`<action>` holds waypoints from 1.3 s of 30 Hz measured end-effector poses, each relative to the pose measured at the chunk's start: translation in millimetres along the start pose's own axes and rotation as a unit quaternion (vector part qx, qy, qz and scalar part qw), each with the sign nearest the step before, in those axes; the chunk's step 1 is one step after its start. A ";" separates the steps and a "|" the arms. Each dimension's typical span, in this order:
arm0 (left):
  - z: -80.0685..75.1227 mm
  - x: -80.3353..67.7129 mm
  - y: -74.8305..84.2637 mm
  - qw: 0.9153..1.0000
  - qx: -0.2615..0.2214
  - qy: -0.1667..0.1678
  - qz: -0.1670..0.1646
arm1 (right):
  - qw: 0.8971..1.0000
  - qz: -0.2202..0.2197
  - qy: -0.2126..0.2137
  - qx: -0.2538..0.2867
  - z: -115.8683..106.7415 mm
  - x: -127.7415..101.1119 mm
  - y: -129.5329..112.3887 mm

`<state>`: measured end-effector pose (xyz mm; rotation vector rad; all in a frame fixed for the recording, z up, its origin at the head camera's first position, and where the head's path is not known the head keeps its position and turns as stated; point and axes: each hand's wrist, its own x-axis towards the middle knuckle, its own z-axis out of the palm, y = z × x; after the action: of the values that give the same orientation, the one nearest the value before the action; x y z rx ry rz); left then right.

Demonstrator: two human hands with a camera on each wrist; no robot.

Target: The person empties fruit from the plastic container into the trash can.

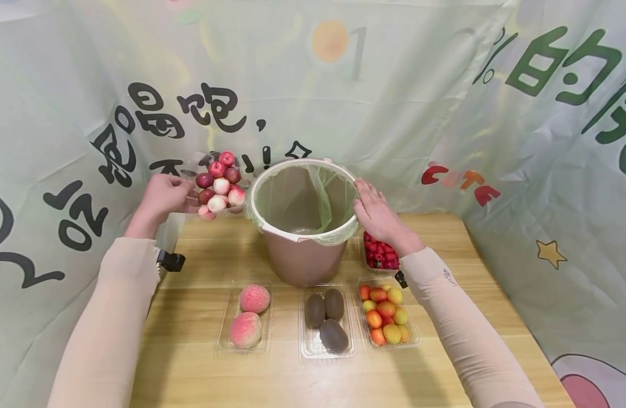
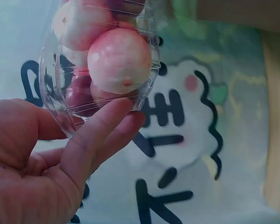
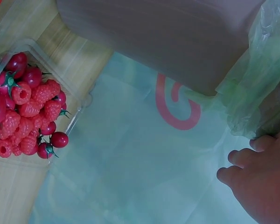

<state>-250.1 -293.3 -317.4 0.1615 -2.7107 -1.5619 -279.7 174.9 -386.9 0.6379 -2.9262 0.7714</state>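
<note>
- Two pale sleeves (image 1: 106,317) reach in nearest the camera, one on either side of the bin (image 1: 305,260), which stands on a wooden counter (image 1: 201,368).
- Left hand (image 1: 165,198), raised to the left of the bin, grips one end of a clear box (image 2: 49,88) filled with red and pale round fruit (image 1: 221,186).
- That box hangs off the counter, just beside the bin's left rim, between the left hand and the bin's mouth; so the bin lies rightward of the holding hand. Its long axis seems tilted, though the exact angle cannot be told.
- Right hand (image 1: 376,209) lies with fingers extended on the bin's right rim, holding no fruit; the left is much nearer the raised box.
- In front of the bin, from left to right, sit two boxed peaches (image 1: 245,330), three brown oval fruits (image 1: 334,335) and orange and yellow tomatoes (image 1: 386,309).
- Only the left wrist view shows fingertips (image 2: 107,123) along the box's lower edge.
- Right of the bin, the right wrist view separates raspberries (image 3: 25,114) from small red tomatoes; the head view alone shows inside the green liner (image 1: 323,198).
</note>
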 end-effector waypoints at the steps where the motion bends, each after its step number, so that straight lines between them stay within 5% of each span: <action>1: 1.2 1.7 4.6 1.000 0.002 0.001 0.004 | 1.000 0.000 -0.001 0.001 0.0 -0.2 0.1; 18: 46.8 23.1 50.7 0.999 -0.037 0.009 0.029 | 1.000 0.002 -0.003 -0.001 -1.2 -0.1 2.0; 26: 73.5 30.4 66.4 0.996 -0.043 0.066 0.049 | 1.000 -0.006 -0.002 0.001 -1.2 0.0 3.4; 31: 91.5 33.7 76.1 0.989 -0.017 0.123 0.077 | 1.000 -0.006 0.002 0.002 -0.8 -0.2 3.2; 39: 113.2 38.0 76.9 0.979 0.033 0.165 0.111 | 1.000 -0.004 -0.001 0.001 -1.4 0.2 1.7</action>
<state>-301.1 -161.0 -309.5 0.1048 -2.4274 -1.2598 -280.6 176.9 -386.4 0.6506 -2.9229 0.7725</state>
